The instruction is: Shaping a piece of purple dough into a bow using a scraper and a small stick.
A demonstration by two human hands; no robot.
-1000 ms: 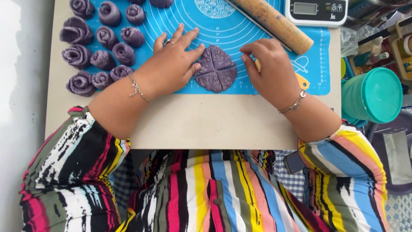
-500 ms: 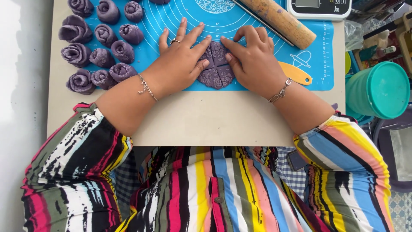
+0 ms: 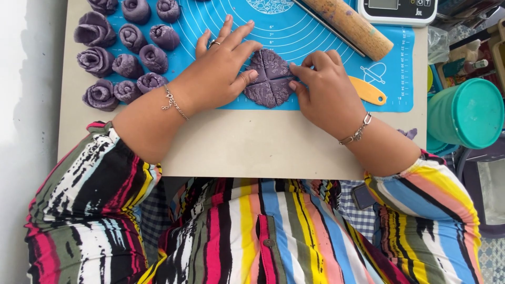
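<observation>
A flat round of purple dough (image 3: 269,78), scored into four quarters, lies on the blue silicone mat (image 3: 315,47). My left hand (image 3: 221,68) rests flat on the mat with its fingers spread, thumb and forefinger touching the dough's left edge. My right hand (image 3: 325,89) is curled at the dough's right edge, its fingertips pinching or pressing the rim. Whether it grips a thin tool I cannot tell. Each wrist wears a bracelet.
Several purple dough roses (image 3: 126,50) stand in rows on the mat's left part. A wooden rolling pin (image 3: 350,23) and a white kitchen scale (image 3: 397,10) lie at the back right. An orange plastic scraper (image 3: 368,90) sits beside my right hand. A teal lidded container (image 3: 465,113) stands at right.
My right hand has drawn back from over the dough to its right edge, uncovering the scored round. My left hand keeps its place at the left edge.
</observation>
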